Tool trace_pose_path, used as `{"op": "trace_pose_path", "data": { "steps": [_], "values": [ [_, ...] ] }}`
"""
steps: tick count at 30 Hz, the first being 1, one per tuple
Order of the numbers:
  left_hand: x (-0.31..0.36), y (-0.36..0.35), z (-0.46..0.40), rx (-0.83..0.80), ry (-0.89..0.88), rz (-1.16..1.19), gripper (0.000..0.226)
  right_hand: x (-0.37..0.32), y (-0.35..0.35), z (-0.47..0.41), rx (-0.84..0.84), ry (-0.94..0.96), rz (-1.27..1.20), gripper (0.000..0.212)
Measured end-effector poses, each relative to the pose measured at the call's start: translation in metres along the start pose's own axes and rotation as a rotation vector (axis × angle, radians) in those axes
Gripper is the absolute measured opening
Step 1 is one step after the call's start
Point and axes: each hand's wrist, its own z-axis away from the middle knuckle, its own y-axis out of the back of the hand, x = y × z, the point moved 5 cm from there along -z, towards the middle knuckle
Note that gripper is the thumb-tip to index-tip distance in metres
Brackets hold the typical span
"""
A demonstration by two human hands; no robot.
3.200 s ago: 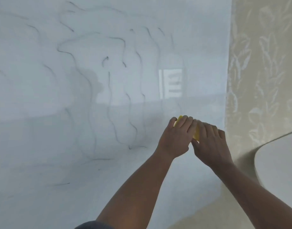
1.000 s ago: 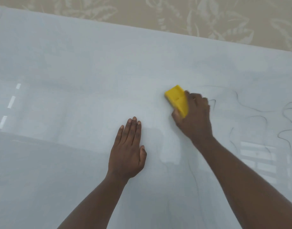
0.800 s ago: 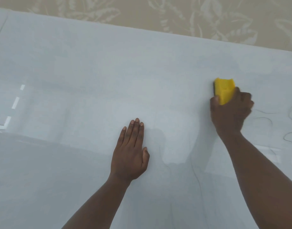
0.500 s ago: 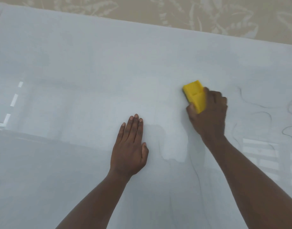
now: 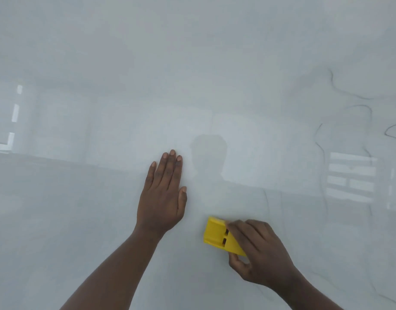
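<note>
Erasing step apparently under way: gripping yellow eraser at lower centre, right hand fingers curled round it, pressing it on whiteboard. Bracing left hand flat at centre, fingers straight. Next likely calling for sweeping right toward scribbles at right edge.

The big white board is shiny and smooth. A left hand lies flat on it, fingers straight and close together. Just beside that hand, a yellow eraser sits on the board, and a right hand holds it. Thin dark wiggly lines are drawn on the right side. Bright window shapes shine there too.
</note>
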Motion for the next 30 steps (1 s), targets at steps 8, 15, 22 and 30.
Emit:
{"op": "trace_pose_path", "data": {
  "steps": [8,15,22,30],
  "values": [
    [0.037,0.005,0.011,-0.043,-0.086,0.013,0.069,0.018,0.023,0.046,-0.100,0.049,0.055,0.054],
    [0.079,0.009,-0.040,-0.016,-0.086,0.057,0.069,0.113,0.072,-0.069,0.209,-0.414,0.042,0.061],
    [0.081,-0.008,-0.025,-0.041,-0.107,0.031,0.067,0.075,0.052,-0.038,0.254,-0.452,0.009,0.060],
    [0.110,-0.015,-0.005,-0.033,-0.181,0.007,0.067,-0.045,-0.010,0.100,0.114,-0.622,-0.024,0.058]
  ]
}}
